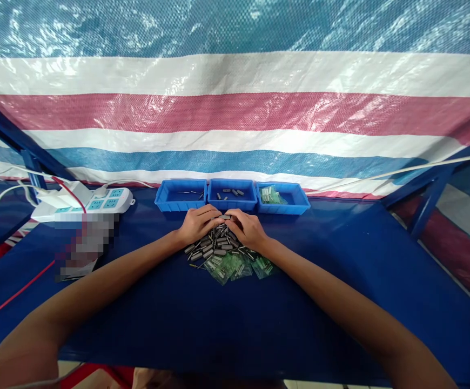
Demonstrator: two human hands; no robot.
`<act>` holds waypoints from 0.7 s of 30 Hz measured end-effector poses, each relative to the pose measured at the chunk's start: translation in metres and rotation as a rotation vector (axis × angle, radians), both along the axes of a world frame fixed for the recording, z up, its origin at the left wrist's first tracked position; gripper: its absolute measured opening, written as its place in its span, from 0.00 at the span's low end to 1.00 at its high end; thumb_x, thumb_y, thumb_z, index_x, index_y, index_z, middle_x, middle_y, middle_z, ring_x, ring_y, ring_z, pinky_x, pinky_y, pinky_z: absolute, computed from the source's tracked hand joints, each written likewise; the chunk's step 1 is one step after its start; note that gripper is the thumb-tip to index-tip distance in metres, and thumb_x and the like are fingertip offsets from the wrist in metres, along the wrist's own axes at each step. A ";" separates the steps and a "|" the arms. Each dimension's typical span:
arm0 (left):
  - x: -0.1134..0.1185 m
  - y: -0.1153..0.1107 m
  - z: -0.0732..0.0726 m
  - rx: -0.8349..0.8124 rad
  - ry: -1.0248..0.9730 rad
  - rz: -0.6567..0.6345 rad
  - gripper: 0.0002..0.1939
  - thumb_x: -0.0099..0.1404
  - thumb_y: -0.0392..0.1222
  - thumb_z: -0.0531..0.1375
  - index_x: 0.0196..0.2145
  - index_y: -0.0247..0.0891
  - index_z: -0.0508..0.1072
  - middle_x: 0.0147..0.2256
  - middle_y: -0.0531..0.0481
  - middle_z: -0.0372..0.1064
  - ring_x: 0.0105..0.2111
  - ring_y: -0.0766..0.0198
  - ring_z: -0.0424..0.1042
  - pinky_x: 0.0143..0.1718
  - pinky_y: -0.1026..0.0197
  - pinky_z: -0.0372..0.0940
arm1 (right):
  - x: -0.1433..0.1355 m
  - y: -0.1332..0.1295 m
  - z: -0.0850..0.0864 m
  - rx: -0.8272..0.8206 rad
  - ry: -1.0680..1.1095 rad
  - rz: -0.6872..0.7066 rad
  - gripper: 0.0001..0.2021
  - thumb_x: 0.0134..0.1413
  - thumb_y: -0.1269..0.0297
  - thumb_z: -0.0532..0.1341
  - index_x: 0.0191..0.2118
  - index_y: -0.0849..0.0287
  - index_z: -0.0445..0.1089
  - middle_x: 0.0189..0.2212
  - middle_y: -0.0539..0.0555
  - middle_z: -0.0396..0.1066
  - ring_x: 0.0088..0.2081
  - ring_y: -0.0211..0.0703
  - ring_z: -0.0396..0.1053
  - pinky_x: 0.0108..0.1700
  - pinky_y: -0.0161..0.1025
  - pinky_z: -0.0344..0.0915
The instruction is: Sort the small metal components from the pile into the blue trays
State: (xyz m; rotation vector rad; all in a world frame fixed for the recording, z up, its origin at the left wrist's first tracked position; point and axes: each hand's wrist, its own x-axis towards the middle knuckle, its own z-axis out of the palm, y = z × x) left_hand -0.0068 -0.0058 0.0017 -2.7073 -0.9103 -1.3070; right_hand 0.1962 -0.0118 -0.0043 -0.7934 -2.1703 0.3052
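Observation:
Over the back of a pile of dark grey stubby pieces and thin metal rods (208, 250), my two hands meet. Between their fingertips is a small grey handle-like piece (224, 216). My left hand (198, 224) has its fingers closed at one end of it, while my right hand (248, 229) pinches the other end with thumb and forefinger. Small clear packets with green inside (241, 267) lie along the front of the pile. Part of the pile is hidden under the hands.
Behind the hands stand a blue bin with thin rods (170, 204), a blue bin with grey pieces (232, 204) and a blue bin with packets (297, 208). A white power strip (125, 201) with cables sits left. Blue table (219, 324); striped tarp (235, 113) behind.

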 end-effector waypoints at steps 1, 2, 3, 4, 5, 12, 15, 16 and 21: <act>0.000 0.000 0.000 0.000 0.004 -0.001 0.09 0.66 0.42 0.56 0.37 0.34 0.73 0.33 0.46 0.73 0.32 0.67 0.72 0.30 0.68 0.64 | 0.000 0.000 0.000 0.004 0.004 0.003 0.12 0.65 0.59 0.49 0.45 0.60 0.64 0.27 0.52 0.69 0.28 0.39 0.67 0.31 0.34 0.61; 0.000 0.000 0.000 0.002 0.006 -0.003 0.09 0.67 0.42 0.56 0.36 0.34 0.73 0.32 0.46 0.73 0.32 0.67 0.72 0.30 0.68 0.64 | 0.000 0.000 0.000 0.010 0.011 0.006 0.12 0.65 0.59 0.49 0.45 0.60 0.64 0.28 0.53 0.70 0.28 0.39 0.68 0.32 0.34 0.61; 0.000 0.000 0.000 0.003 0.006 -0.003 0.10 0.67 0.42 0.56 0.36 0.34 0.73 0.32 0.46 0.73 0.31 0.67 0.72 0.29 0.68 0.63 | -0.001 0.000 -0.001 0.017 0.017 0.010 0.12 0.65 0.60 0.49 0.45 0.60 0.64 0.29 0.53 0.70 0.29 0.39 0.68 0.32 0.34 0.62; 0.000 0.000 0.000 0.004 0.005 -0.003 0.10 0.67 0.42 0.56 0.36 0.34 0.73 0.32 0.46 0.72 0.31 0.67 0.72 0.29 0.68 0.63 | -0.001 0.000 -0.001 0.024 0.021 0.015 0.12 0.65 0.59 0.49 0.45 0.60 0.64 0.29 0.54 0.71 0.29 0.40 0.69 0.32 0.35 0.62; 0.000 0.000 0.000 0.004 0.003 -0.004 0.10 0.67 0.42 0.56 0.35 0.34 0.73 0.31 0.46 0.72 0.31 0.67 0.72 0.29 0.68 0.63 | -0.001 0.000 -0.001 0.029 0.022 0.019 0.13 0.65 0.59 0.49 0.45 0.60 0.64 0.29 0.54 0.71 0.29 0.40 0.69 0.32 0.35 0.62; 0.000 0.000 -0.001 -0.033 -0.007 -0.025 0.09 0.67 0.41 0.56 0.34 0.34 0.72 0.30 0.48 0.71 0.29 0.67 0.70 0.29 0.67 0.62 | 0.000 0.001 -0.004 0.051 0.000 0.006 0.12 0.66 0.61 0.49 0.44 0.60 0.65 0.33 0.56 0.73 0.33 0.42 0.71 0.33 0.35 0.63; 0.000 0.000 0.000 -0.069 -0.026 -0.036 0.08 0.68 0.40 0.55 0.36 0.34 0.71 0.31 0.47 0.71 0.31 0.67 0.71 0.31 0.67 0.63 | 0.001 0.002 -0.005 0.064 0.002 -0.029 0.13 0.66 0.61 0.47 0.41 0.60 0.66 0.33 0.56 0.73 0.34 0.43 0.71 0.34 0.35 0.63; 0.000 0.000 0.001 -0.079 -0.031 -0.036 0.08 0.68 0.39 0.54 0.37 0.34 0.71 0.32 0.47 0.71 0.32 0.67 0.71 0.31 0.67 0.63 | 0.001 0.002 -0.005 0.064 0.003 -0.040 0.14 0.67 0.60 0.46 0.41 0.60 0.66 0.32 0.56 0.73 0.34 0.43 0.71 0.34 0.35 0.63; 0.002 0.000 0.001 -0.091 -0.048 -0.024 0.09 0.69 0.39 0.52 0.37 0.35 0.71 0.33 0.47 0.71 0.33 0.66 0.71 0.33 0.66 0.64 | 0.002 0.002 -0.006 0.050 0.021 -0.055 0.15 0.67 0.61 0.45 0.39 0.60 0.66 0.31 0.56 0.72 0.32 0.43 0.71 0.34 0.35 0.63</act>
